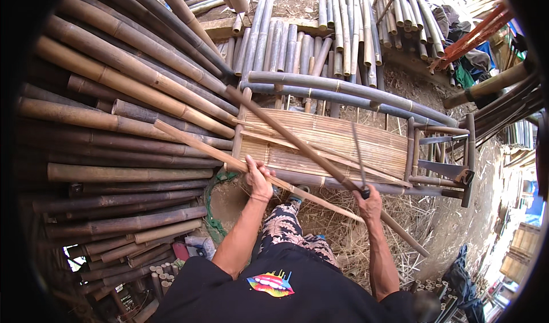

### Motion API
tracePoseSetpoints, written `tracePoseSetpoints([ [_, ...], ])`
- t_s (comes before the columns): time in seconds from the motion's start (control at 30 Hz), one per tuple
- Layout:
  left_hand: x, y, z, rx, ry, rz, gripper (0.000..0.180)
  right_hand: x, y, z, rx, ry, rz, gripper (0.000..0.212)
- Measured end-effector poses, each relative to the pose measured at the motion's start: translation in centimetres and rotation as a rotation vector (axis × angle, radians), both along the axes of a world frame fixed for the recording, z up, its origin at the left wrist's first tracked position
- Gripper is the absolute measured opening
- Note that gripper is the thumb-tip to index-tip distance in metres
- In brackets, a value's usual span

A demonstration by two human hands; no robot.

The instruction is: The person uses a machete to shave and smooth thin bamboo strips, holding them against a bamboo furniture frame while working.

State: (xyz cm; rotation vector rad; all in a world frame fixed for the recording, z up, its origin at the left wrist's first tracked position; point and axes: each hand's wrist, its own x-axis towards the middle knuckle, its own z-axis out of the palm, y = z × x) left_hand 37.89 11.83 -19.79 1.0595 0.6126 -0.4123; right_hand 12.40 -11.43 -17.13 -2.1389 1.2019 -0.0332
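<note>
My left hand point(259, 179) is closed round a pale split bamboo strip point(200, 147), which slants from upper left to lower right in front of my body. In my right hand point(368, 203) is a knife point(358, 154) with a dark handle, its narrow blade pointing away from me. A long brown bamboo pole point(297, 142) runs diagonally over the bamboo bench point(326, 123) and passes behind my right hand; whether that hand also touches it I cannot tell. Thin loose strips point(337, 158) lie on the slatted top.
Stacked bamboo poles point(131, 126) crowd the left side, their ends close to the bench. More cut poles point(280, 46) lie beyond it. A handsaw point(440, 168) rests at the bench's right end frame, near another blade point(443, 140). Shavings point(366, 243) litter the ground by my feet.
</note>
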Motion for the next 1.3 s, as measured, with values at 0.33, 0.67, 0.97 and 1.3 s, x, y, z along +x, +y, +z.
tracePoseSetpoints([
  [0.33,8.1,-3.3,-10.4,0.005,0.188,0.368,0.054,-7.4,-3.4,4.9,-0.071,-0.051,-0.366,0.037],
  [0.67,8.3,-4.6,-15.0,0.025,0.351,0.397,0.052,-14.5,5.9,2.5,-0.043,0.021,-0.550,0.033],
  [0.97,10.7,-3.3,-20.0,0.092,0.352,0.407,0.047,-15.2,9.2,3.2,0.029,0.086,-0.604,0.030],
  [1.3,10.7,-6.7,-12.6,-0.108,0.239,-0.685,0.113,-18.8,11.8,0.0,0.043,0.142,-0.453,0.036],
])
